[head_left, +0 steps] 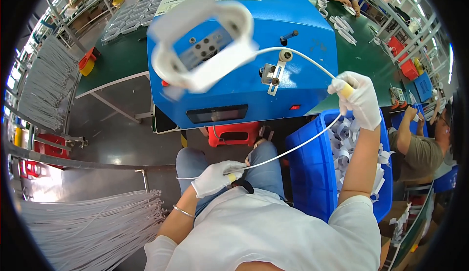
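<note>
A white cable [293, 150] runs between my two gloved hands. My left hand [216, 179], low over my lap, is closed around the cable, and its end part sticks out to the left. My right hand [360, 99], raised above a blue bin, grips the cable between thumb and fingers. Yellow covers or tape show on the fingers of both gloves. From my right hand the cable arcs left past a metal guide bracket [276, 75] to a blurred white frame-shaped winding part [168, 71]. That part is in front of the blue machine [293, 31].
The blue bin [305, 173] to my right holds crumpled white strips. Bundles of white cables [93, 222] hang at lower left. A red stool [234, 135] stands under the machine. Coiled cables [129, 19] lie on the green table [110, 63]. Two other people sit at right.
</note>
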The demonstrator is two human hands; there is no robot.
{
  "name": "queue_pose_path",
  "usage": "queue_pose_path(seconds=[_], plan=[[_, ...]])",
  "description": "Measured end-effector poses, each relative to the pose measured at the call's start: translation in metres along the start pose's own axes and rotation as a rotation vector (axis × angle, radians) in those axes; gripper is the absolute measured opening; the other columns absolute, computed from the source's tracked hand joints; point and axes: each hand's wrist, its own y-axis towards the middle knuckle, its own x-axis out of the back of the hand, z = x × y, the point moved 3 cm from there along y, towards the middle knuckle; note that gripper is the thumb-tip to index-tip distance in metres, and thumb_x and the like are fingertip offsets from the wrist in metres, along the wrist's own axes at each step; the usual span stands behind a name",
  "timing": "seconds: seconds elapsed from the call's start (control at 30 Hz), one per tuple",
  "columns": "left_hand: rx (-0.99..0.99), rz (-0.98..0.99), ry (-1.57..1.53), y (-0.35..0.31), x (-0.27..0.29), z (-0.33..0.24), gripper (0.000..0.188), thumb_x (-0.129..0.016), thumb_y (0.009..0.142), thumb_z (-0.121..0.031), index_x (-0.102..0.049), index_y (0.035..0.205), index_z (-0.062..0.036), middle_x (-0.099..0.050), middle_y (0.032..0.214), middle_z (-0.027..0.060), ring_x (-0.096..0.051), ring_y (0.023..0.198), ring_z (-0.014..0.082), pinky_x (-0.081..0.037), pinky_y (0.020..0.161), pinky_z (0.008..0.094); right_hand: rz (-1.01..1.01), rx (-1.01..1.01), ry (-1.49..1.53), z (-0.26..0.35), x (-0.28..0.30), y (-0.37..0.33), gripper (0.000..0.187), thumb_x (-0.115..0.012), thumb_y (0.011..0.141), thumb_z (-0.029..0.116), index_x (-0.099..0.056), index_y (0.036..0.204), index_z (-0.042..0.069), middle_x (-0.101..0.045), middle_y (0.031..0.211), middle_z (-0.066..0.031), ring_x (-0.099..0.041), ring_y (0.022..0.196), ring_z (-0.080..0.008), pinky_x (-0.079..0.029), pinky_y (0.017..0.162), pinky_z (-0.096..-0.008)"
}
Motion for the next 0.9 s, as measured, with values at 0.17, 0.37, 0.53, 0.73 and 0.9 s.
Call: queue_pose_path(seconds=[0.17, 0.37, 0.53, 0.73, 0.9], plan=[[0.029, -0.078, 0.161, -0.002, 0.009, 0.029, 0.034, -0.059, 0.088, -0.006, -0.055, 0.120, 0.0028, -0.065, 0.109, 0.0117, -0.061, 0.103, 0.0164, -0.048, 0.088, 0.0280, 0.040, -0.031, 0.116, 0.003, -0.004, 0.003, 0.011, -0.060, 0.083, 0.008, -0.059, 0.076, 0.000, -0.062, 0.070, -0.0046, -0.047, 0.039, -0.0044, -0.036, 0.038, -0.0171], [0.074, -0.018, 0.196, 0.002, -0.001, 0.029, 0.032, -0.061, 0.085, -0.008, -0.060, 0.116, -0.0007, -0.066, 0.106, 0.0122, -0.062, 0.101, 0.0179, -0.048, 0.088, 0.0291, 0.009, 0.012, 0.146, -0.004, 0.000, -0.004, 0.014, -0.060, 0.086, 0.012, -0.058, 0.077, 0.001, -0.060, 0.069, -0.0037, -0.047, 0.040, -0.0034, -0.037, 0.038, -0.0165], [-0.030, 0.138, 0.329, 0.025, -0.019, -0.004, 0.032, -0.063, 0.084, -0.015, -0.063, 0.115, -0.0077, -0.066, 0.102, 0.0109, -0.063, 0.091, 0.0171, -0.049, 0.084, 0.0293, -0.045, 0.058, 0.184, -0.006, -0.005, -0.005, 0.028, -0.062, 0.089, 0.024, -0.058, 0.075, 0.000, -0.055, 0.058, -0.0008, -0.044, 0.037, -0.0029, -0.036, 0.036, -0.0170], [-0.107, 0.306, 0.451, 0.030, -0.025, -0.086, 0.035, -0.059, 0.086, -0.015, -0.059, 0.120, -0.0097, -0.066, 0.100, 0.0082, -0.062, 0.087, 0.0160, -0.050, 0.081, 0.0296, -0.014, 0.076, 0.222, 0.005, -0.020, -0.005, 0.032, -0.062, 0.090, 0.027, -0.058, 0.074, -0.002, -0.048, 0.050, 0.0020, -0.042, 0.035, -0.0037, -0.036, 0.036, -0.0175], [-0.357, 0.351, 0.900, 0.007, 0.000, -0.155, 0.039, -0.062, 0.085, -0.026, -0.058, 0.121, -0.0115, -0.065, 0.102, 0.0077, -0.064, 0.089, 0.0206, -0.050, 0.080, 0.0298, -0.081, 0.099, 0.083, 0.023, -0.034, -0.005, 0.023, -0.065, 0.087, 0.020, -0.064, 0.078, -0.001, -0.056, 0.060, 0.0001, -0.046, 0.041, -0.0042, -0.034, 0.040, -0.0185]])
